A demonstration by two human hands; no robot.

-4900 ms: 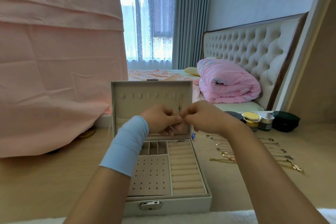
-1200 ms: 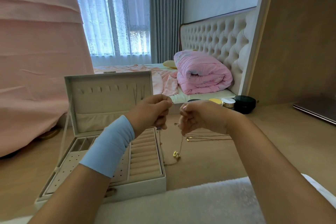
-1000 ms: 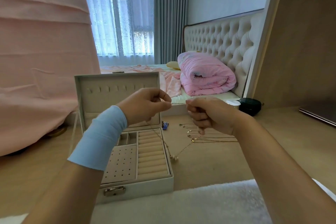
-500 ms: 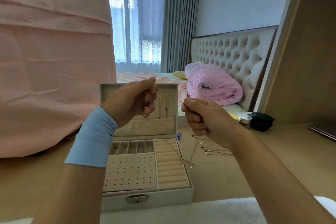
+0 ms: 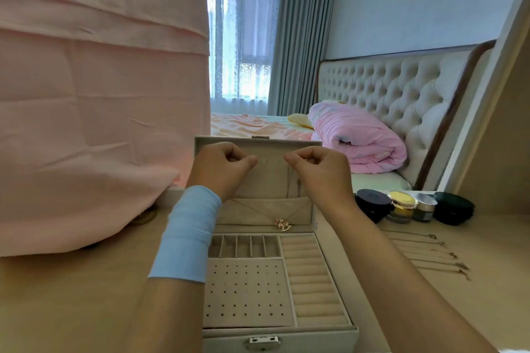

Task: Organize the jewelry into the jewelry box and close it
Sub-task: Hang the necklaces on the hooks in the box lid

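Observation:
A beige jewelry box point(image 5: 321, 332) stands open on the wooden tabletop, lid upright. My left hand point(image 5: 220, 169) and my right hand point(image 5: 321, 172) are raised in front of the lid, each pinching one end of a thin gold necklace. Its chain hangs in a V and the pendant point(image 5: 282, 223) dangles in front of the lid's pocket. Two necklaces hang from hooks in the lid behind my right hand. Several more gold necklaces point(image 5: 430, 252) lie in rows on the table to the right of the box.
Dark and gold-lidded cosmetic jars point(image 5: 401, 205) stand at the back right of the table. A pink cloth point(image 5: 94, 109) hangs at the left, its lower edge draped over the tabletop. A bed with a rolled pink quilt point(image 5: 355, 140) lies beyond.
Both hands carried the necklace from right of the box to in front of the lid and spread apart. The pendant now hangs by the lid pocket instead of over the ring rolls.

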